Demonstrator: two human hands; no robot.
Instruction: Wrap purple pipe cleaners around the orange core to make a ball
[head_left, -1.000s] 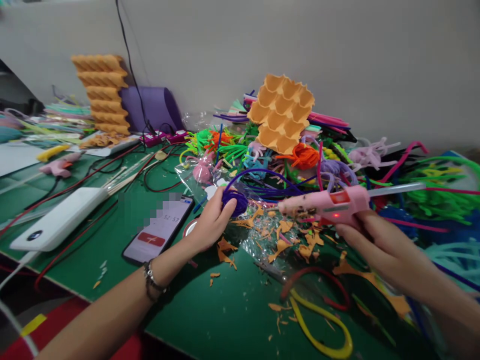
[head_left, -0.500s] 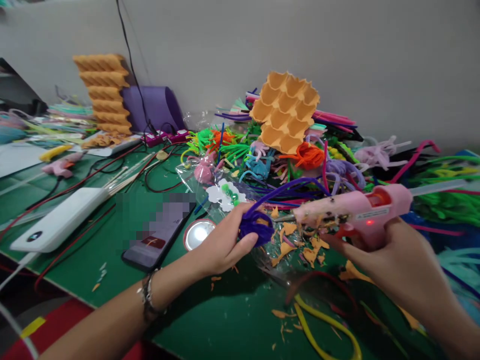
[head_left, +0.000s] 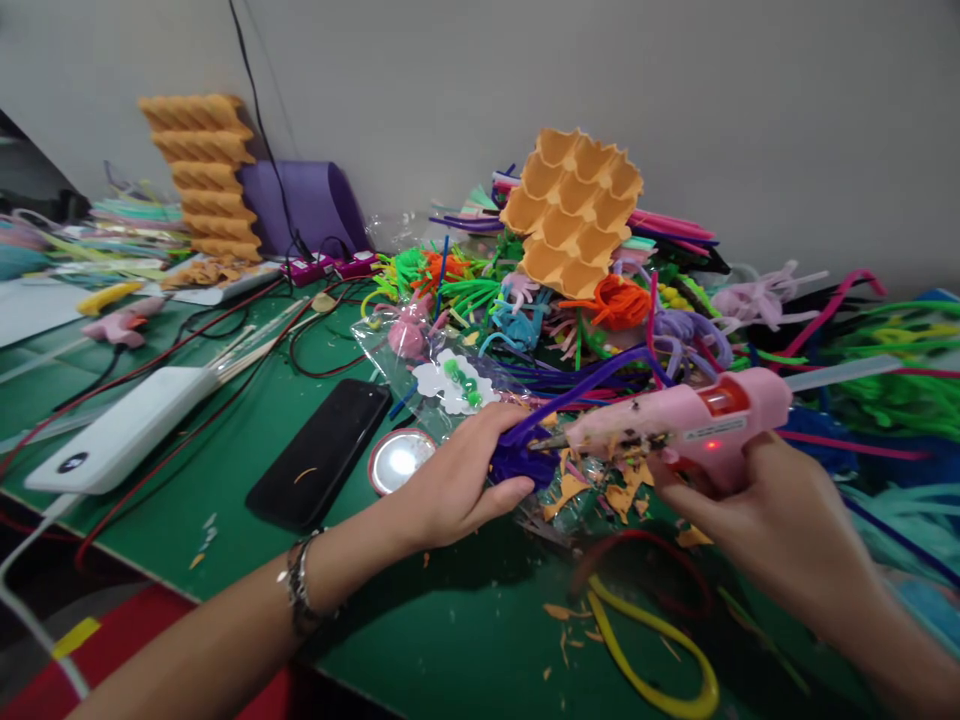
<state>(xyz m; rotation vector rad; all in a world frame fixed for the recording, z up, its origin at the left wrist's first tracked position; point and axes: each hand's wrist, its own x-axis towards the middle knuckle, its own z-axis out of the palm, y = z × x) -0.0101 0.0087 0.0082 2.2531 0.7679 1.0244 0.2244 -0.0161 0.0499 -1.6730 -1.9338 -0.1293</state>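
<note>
Between the fingers and thumb of my left hand (head_left: 469,480) is a bundle of purple pipe cleaners (head_left: 525,465), with long strands arching up and to the right. My right hand (head_left: 780,530) is wrapped round the grip of a pink hot glue gun (head_left: 675,425), whose red light is lit. The gun's metal nozzle meets the purple bundle, and a clear glue stick (head_left: 844,375) pokes out of its back. Just behind my left hand lies a white card with green beads or fuzz (head_left: 457,382), inside clear plastic.
A black phone (head_left: 322,455), a round silver tin (head_left: 401,460) and a white power bank (head_left: 124,430) lie on the green table (head_left: 450,630). Orange egg-carton pieces (head_left: 577,210) rest over heaped pipe cleaners at the wall. Cords cross the left side; orange scraps (head_left: 626,495) lie near the gun.
The glue gun has moved left, bringing its nozzle from beside the purple bundle onto it. The phone's screen has gone dark. My left hand keeps its hold.
</note>
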